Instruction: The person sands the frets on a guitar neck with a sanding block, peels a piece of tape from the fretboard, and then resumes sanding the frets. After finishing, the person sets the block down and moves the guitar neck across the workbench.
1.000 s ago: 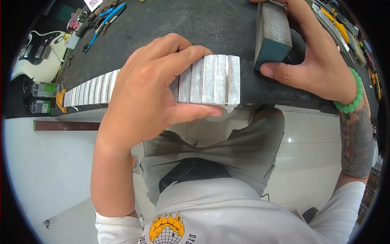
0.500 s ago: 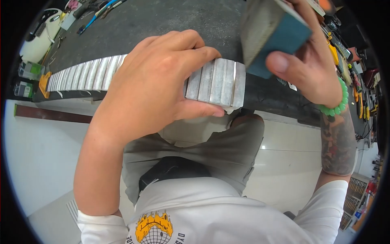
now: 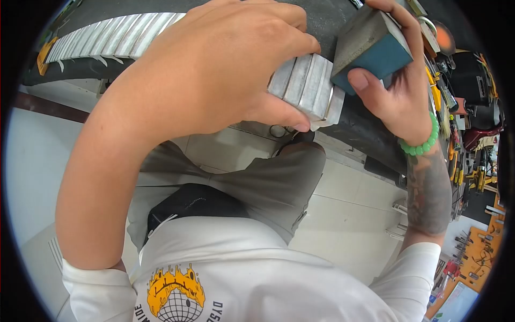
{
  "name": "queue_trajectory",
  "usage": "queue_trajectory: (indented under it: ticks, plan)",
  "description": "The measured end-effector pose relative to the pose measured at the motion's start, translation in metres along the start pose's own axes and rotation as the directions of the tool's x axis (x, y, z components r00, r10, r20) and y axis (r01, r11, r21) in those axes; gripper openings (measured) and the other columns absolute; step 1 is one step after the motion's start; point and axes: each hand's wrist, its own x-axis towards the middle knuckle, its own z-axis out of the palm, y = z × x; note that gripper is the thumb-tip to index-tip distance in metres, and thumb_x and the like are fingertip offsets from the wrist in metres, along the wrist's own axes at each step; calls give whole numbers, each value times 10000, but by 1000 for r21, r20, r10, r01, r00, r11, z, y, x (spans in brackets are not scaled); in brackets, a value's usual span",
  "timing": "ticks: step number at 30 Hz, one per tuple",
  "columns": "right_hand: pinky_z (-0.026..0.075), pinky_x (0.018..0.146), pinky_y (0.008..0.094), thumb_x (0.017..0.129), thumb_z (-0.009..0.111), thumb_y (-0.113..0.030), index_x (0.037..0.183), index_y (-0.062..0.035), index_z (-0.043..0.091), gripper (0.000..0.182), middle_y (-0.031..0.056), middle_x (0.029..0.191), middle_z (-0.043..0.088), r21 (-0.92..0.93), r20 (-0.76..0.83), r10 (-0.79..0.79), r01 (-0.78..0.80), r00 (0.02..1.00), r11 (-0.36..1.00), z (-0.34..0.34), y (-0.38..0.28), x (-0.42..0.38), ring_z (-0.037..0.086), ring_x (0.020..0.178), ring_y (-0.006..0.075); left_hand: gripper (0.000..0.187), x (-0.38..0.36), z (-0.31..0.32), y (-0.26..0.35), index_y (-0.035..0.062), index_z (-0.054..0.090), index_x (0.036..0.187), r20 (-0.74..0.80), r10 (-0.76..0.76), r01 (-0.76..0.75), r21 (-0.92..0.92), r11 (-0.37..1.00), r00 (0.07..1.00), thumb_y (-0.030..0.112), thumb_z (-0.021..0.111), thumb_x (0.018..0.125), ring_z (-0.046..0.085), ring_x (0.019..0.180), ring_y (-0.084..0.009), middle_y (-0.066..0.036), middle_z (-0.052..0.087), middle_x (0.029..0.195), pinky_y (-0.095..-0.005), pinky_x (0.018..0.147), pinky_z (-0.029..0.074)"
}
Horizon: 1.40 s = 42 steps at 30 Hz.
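Observation:
My left hand (image 3: 230, 70) is closed around the right end of a long row of whitish-grey metal bars (image 3: 308, 86), thumb on the near side and fingers over the far side. The row curves away leftward along the bench's front edge to a yellow piece (image 3: 46, 56) at its far end. My right hand (image 3: 397, 91) grips a block (image 3: 370, 51) with a grey, rough face and a blue side. The block is tilted, close beside the right end of the bars; whether they touch I cannot tell.
The dark bench top (image 3: 327, 21) lies beyond the bars. Hand tools with yellow handles (image 3: 433, 88) crowd its right side. An orange tool board (image 3: 477, 257) hangs at the lower right. My legs (image 3: 268, 177) are below the bench edge.
The view has shifted and turned. My right hand has brought the block closer to the end of the bars. My left hand still holds the bars.

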Motion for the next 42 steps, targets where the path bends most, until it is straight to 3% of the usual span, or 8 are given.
queue_trajectory:
  ticks: [3, 16, 28, 31, 33, 35, 38, 42]
  plan:
    - [486, 989, 362, 793, 869, -435, 1498, -17, 383, 954, 116, 1329, 542, -95, 123, -468, 479, 875, 872, -1, -21, -2, 571, 1168, 221, 647, 5, -4, 3, 0, 677, 1241, 29, -64, 63, 43, 997, 998, 516, 772, 862, 634, 1085, -298, -137, 639, 1126, -400, 956, 477]
    - [506, 1011, 450, 633, 961, -531, 1321, -59, 520, 944, 240, 1359, 533, 25, -84, 37, -35, 996, 999, 5, -6, 0, 623, 1154, 334, 677, 1, -1, 4, -19, 671, 1252, 16, -69, 69, 15, 998, 997, 509, 791, 846, 632, 1086, -337, -155, 644, 1162, -417, 967, 473]
    - [515, 946, 437, 671, 963, -426, 1460, -20, 388, 1057, 184, 1323, 520, -215, 258, -545, 598, 797, 772, -4, -20, -3, 594, 1117, 294, 719, 3, 0, 3, -15, 671, 1270, 28, -75, 73, 51, 996, 997, 545, 788, 835, 630, 1088, -333, -149, 644, 1146, -417, 974, 470]
    - [521, 951, 432, 693, 939, -441, 1459, -20, 389, 1033, 189, 1284, 550, 48, -25, 40, -39, 999, 998, 8, -3, -4, 614, 1088, 300, 710, 2, 0, 3, -5, 675, 1261, 42, -81, 78, 59, 995, 996, 543, 796, 826, 634, 1080, -332, -146, 644, 1138, -417, 974, 471]
    - [521, 942, 393, 751, 871, -420, 1466, -15, 392, 951, 150, 1287, 549, -87, 116, -505, 515, 855, 853, 7, -19, -10, 597, 1103, 241, 698, 1, 2, 1, 1, 677, 1258, -2, -48, 48, 67, 997, 999, 534, 801, 824, 635, 1077, -331, -143, 644, 1136, -419, 973, 472]
    - [516, 968, 407, 741, 877, -413, 1454, -18, 420, 934, 151, 1346, 526, 519, -48, 535, -436, 843, 735, 27, -64, -29, 579, 1172, 249, 686, -3, 2, 1, 8, 679, 1256, -38, -23, 26, 63, 998, 999, 525, 806, 822, 637, 1074, -329, -141, 643, 1134, -420, 972, 473]
    - [499, 1028, 435, 703, 879, -390, 1445, -22, 442, 936, 170, 1380, 533, -302, 80, -283, 293, 956, 907, -1, -3, -5, 588, 1213, 283, 673, -1, 5, -2, 14, 681, 1256, -7, -71, 71, 26, 997, 997, 510, 813, 821, 638, 1069, -327, -137, 644, 1134, -422, 969, 474]
    - [471, 1038, 440, 722, 879, -416, 1463, -9, 416, 964, 173, 1349, 541, 412, -155, 341, -253, 927, 875, 27, -43, -40, 577, 1205, 296, 678, -3, -5, 3, 10, 679, 1257, 13, -21, 20, 42, 999, 1000, 509, 816, 819, 635, 1061, -331, -135, 640, 1126, -420, 964, 474]
